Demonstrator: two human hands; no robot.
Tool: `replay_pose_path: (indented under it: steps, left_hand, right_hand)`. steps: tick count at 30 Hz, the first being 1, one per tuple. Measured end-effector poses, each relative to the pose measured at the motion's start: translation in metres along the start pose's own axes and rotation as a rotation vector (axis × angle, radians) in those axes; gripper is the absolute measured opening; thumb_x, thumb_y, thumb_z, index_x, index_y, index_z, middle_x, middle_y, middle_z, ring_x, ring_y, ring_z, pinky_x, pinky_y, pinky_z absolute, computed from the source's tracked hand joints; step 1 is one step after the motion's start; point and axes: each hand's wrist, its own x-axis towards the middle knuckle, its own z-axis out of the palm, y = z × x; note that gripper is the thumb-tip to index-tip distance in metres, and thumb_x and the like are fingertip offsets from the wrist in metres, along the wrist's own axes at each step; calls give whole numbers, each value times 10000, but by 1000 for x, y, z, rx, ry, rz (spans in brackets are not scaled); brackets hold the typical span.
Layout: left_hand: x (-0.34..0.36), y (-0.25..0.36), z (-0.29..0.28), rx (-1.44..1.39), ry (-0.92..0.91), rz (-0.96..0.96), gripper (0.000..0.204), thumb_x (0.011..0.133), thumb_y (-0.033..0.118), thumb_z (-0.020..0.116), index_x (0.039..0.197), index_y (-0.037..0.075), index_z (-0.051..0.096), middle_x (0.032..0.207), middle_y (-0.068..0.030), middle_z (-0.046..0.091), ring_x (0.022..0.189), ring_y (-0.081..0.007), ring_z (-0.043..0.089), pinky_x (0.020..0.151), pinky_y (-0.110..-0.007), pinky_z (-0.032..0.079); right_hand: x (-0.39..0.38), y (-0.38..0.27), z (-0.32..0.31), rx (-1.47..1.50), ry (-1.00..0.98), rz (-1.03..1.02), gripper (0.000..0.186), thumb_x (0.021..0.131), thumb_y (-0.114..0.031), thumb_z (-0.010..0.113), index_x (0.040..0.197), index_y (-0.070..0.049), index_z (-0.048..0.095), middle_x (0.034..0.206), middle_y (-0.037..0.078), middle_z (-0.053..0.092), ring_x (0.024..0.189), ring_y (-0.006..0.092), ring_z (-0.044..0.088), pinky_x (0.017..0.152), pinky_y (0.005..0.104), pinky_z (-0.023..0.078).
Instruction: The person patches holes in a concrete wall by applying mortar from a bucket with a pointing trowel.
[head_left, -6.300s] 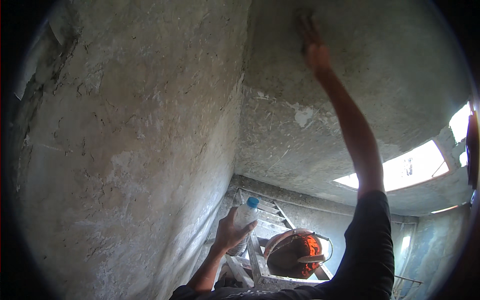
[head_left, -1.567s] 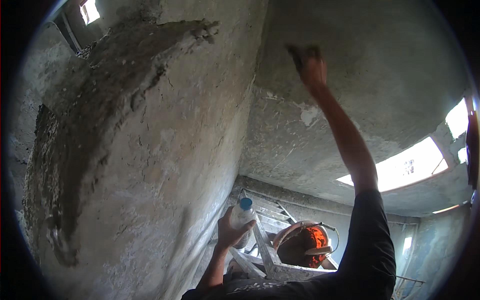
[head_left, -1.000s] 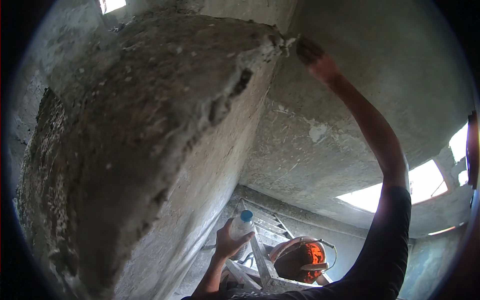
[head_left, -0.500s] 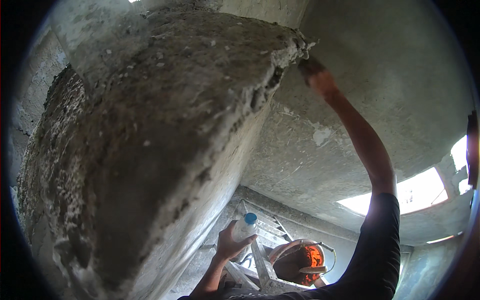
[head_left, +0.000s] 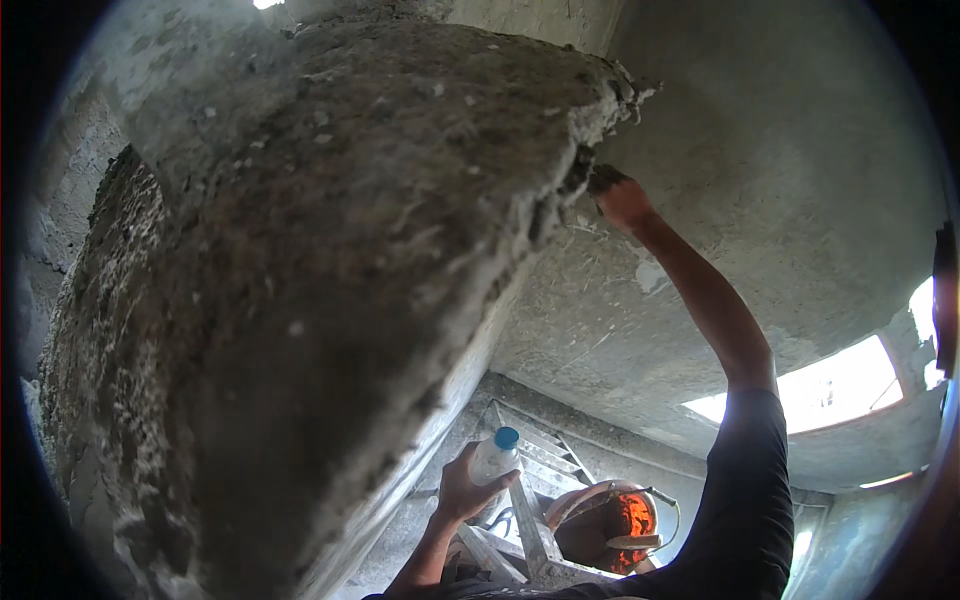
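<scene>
My left hand [head_left: 470,490] is wrapped round a clear plastic bottle [head_left: 494,463] with a blue cap, low in the picture above the ladder. My right arm reaches up. At its end my right hand [head_left: 626,206] is closed round a small dark tool [head_left: 604,180], whose kind is too dim to make out. That tool is at the ragged edge of a big rough concrete mass [head_left: 330,210]; whether it touches the edge, I cannot tell. Wet-looking mortar [head_left: 620,100] clings in lumps along the edge.
Below stands a ladder [head_left: 538,525] with a bucket [head_left: 585,500] at its top, orange inside, and a wooden-handled tool [head_left: 635,541] across its rim. A grey plastered wall [head_left: 800,180] rises on the right, with a bright window opening [head_left: 830,385] beyond.
My right hand has moved down and slightly left along the concrete edge with the dark tool. My left hand still holds the bottle.
</scene>
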Motion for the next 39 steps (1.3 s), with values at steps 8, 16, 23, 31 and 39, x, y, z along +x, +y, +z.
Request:
replay_pose_path:
  steps: [8,16,23,31,39]
  left_hand:
    - [2,-2,5,-11,-31,14,554,675,386,804,1060,42,602,932,-127,682,851,-225,675,773,-349,522]
    - [9,9,20,-44,-98,40,571,680,381,808,1083,38,593,934,-132,684,862,-222,677,781,-348,525]
    - [0,2,6,23,-28,2,579,684,385,806,1088,33,586,941,-132,685,864,-230,678,780,-353,527]
    - [7,1,15,44,-77,-14,581,687,396,795,1087,37,574,942,-135,679,868,-233,675,773,-356,525]
    - [5,4,9,66,-61,-45,586,676,393,803,1094,44,586,958,-133,679,876,-234,674,787,-355,523]
  right_hand:
    - [19,80,-147,2,1064,235,522,748,-52,600,1249,-193,563,1392,60,453,1269,307,430,960,429,465]
    - [-30,80,85,-111,-351,227,283,780,-142,549,999,6,650,1013,203,651,775,334,665,708,437,547]
    - [-34,9,65,402,230,105,410,723,-33,592,1133,-56,598,1282,163,529,1130,329,539,906,425,486]
    - [21,93,-156,128,1091,228,734,674,40,628,1362,-146,452,1405,115,432,1294,316,405,1087,430,345]
    - [35,68,-91,-183,714,210,672,766,-22,554,1408,-92,366,1439,105,395,1337,279,355,1140,424,247]
